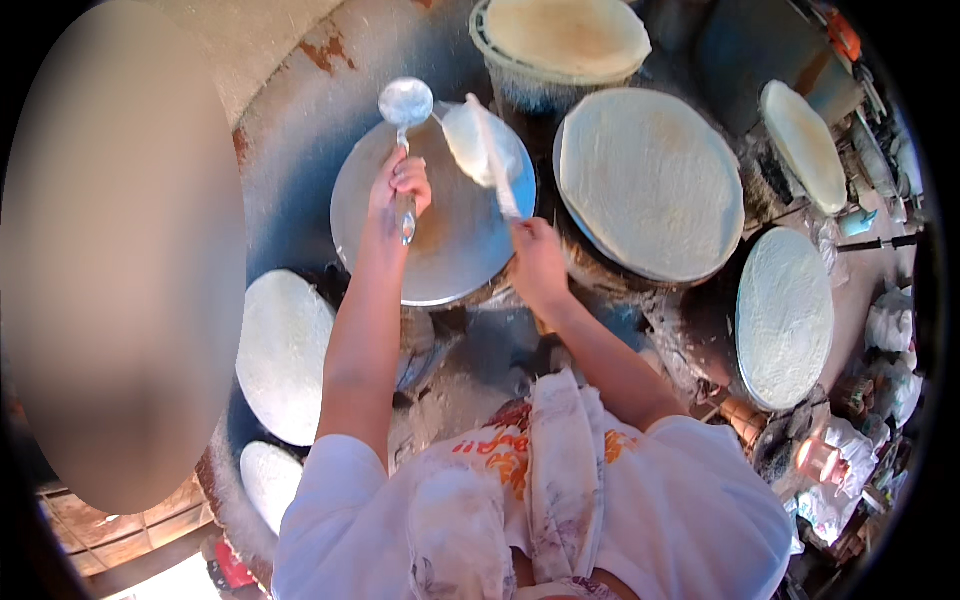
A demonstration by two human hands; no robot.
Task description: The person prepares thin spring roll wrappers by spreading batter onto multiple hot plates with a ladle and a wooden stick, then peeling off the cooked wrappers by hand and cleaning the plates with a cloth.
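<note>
My left hand (403, 187) is closed round the handle of a metal ladle (406, 101), whose round bowl is raised over the far left part of a round flat griddle (368, 225). My right hand (538, 258) grips the end of a pale, flat wooden spreader (494, 158). Its blade slants over a patch of wet white batter (464, 142) on the griddle's far right side. A thin strand of white reaches from the batter toward the ladle. Browned residue marks the griddle's middle.
Right of the griddle, a pale flatbread sheet (650, 185) covers another round plate. More sheets lie on plates at the back (565, 40), far right (805, 145), right (785, 315) and left (287, 355). Plastic bags (838, 465) clutter the right edge. A large blur hides the left side.
</note>
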